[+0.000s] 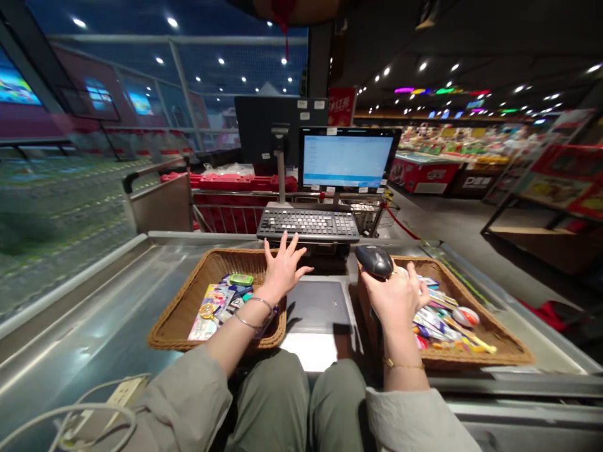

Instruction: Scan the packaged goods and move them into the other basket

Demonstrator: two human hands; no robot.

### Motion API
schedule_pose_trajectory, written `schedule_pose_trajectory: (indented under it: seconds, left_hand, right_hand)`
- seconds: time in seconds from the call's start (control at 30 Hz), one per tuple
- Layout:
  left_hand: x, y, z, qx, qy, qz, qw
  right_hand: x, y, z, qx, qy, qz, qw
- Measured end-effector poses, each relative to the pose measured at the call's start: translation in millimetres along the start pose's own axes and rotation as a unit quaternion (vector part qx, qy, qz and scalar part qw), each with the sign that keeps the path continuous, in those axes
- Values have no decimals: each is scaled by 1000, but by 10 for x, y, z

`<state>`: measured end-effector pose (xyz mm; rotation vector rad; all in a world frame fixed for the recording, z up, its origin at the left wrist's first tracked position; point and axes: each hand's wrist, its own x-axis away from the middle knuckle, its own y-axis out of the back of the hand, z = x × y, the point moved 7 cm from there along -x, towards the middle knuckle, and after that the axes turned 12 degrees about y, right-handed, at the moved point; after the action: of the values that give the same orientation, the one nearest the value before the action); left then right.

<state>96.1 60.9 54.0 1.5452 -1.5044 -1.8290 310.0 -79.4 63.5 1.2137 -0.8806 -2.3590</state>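
Note:
My left hand (282, 267) is open, its fingers spread and reaching toward the front edge of the grey keyboard (308, 224). It hovers over the inner rim of the left wicker basket (179, 314), which holds several small colourful packets. My right hand (396, 295) is closed around the grip of a dark handheld barcode scanner (374, 259), held upright over the left side of the right wicker basket (499, 342), which is also filled with small packets. A lit monitor (346, 160) stands behind the keyboard.
A flat grey scanner plate (318, 304) lies between the baskets on the steel checkout counter (94, 314). Red shopping baskets (235, 182) and a wire cart stand behind the keyboard. A white power strip with cables (117, 395) lies at the lower left. Store shelves are at the right.

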Motion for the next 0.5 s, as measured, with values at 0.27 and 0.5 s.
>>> schedule_pose_trajectory:
  seconds: [0.27, 0.5]
  left_hand:
    - [177, -59, 830, -43, 53, 28, 997]
    - [383, -314, 1233, -59, 33, 100, 993]
  right_hand:
    - [199, -381, 545, -37, 72, 47, 996]
    - [321, -654, 715, -29, 99, 81, 991]
